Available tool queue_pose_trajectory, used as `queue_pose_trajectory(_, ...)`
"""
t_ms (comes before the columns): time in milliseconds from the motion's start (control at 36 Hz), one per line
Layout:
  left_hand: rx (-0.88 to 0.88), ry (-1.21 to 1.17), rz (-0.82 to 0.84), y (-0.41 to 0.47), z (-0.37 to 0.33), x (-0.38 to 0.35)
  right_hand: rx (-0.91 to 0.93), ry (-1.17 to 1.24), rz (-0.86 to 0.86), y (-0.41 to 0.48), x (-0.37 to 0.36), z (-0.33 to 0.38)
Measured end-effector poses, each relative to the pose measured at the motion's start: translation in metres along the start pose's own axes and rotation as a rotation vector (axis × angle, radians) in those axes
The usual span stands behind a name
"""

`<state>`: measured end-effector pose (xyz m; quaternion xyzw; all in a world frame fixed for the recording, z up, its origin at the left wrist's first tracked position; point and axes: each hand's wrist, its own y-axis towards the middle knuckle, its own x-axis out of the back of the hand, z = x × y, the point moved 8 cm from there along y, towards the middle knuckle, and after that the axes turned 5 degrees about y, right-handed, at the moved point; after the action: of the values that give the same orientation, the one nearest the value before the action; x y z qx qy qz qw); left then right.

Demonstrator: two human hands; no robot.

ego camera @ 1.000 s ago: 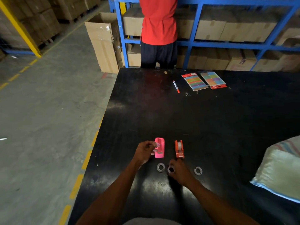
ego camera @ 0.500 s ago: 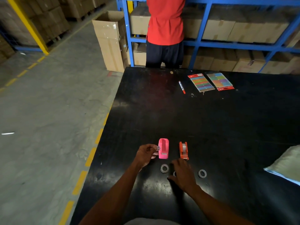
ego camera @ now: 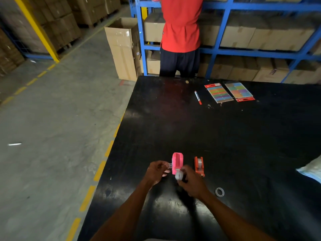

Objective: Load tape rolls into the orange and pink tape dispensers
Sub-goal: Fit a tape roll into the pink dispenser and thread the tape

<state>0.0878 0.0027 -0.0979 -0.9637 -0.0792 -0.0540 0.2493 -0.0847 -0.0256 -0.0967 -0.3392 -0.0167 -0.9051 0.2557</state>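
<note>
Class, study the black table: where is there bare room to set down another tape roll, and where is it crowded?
Free: the wide bare middle of the black table, between the red marker with the sticky-note packs and the dispensers. Also right of the orange dispenser, before the white sack. Crowded: around the pink dispenser, where the left hand and right hand work.

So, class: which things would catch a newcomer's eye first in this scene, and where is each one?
The pink tape dispenser and orange tape dispenser glow against the black table, near its front edge. Just before them, the left hand pinches a small clear piece while the right hand holds a tape roll. Behind the table stands a person in a red shirt.
</note>
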Motion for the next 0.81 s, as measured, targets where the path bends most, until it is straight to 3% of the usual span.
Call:
queue_pose_trajectory(167, 0.003, 0.013, 0.064, -0.005, -0.003, -0.024, -0.013, 0.012, 0.02, 0.014, 0.022, 0.015)
queue_pose_trajectory(806, 0.006, -0.027, 0.043, -0.006, -0.005, -0.02, 0.055, -0.087, 0.058, 0.022, 0.024, 0.025)
